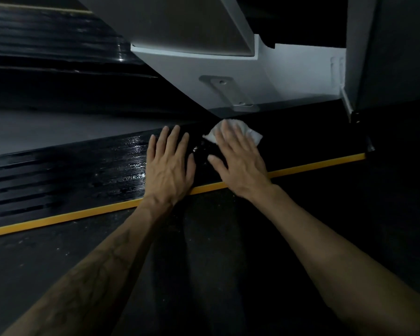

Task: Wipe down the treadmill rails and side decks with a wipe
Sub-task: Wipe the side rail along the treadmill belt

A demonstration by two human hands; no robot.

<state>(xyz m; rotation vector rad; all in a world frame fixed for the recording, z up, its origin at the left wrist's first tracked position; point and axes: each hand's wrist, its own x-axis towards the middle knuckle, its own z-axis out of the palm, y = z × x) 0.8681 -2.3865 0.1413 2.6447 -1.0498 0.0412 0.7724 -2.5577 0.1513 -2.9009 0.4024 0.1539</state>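
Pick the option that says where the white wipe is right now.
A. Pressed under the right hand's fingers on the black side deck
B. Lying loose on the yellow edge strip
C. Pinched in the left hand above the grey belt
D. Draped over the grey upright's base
A: the wipe sits flat under the straight fingers of the right hand on the side deck; the left hand rests bare beside it.

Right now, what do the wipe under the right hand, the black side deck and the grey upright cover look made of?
Wipe: soft white cloth or paper, crumpled, matte.
Side deck: probably ribbed hard plastic or rubber; grooves run along it and wet glints show beside the left hand.
Upright cover: smooth moulded plastic or painted metal, satin grey; I cannot tell which.
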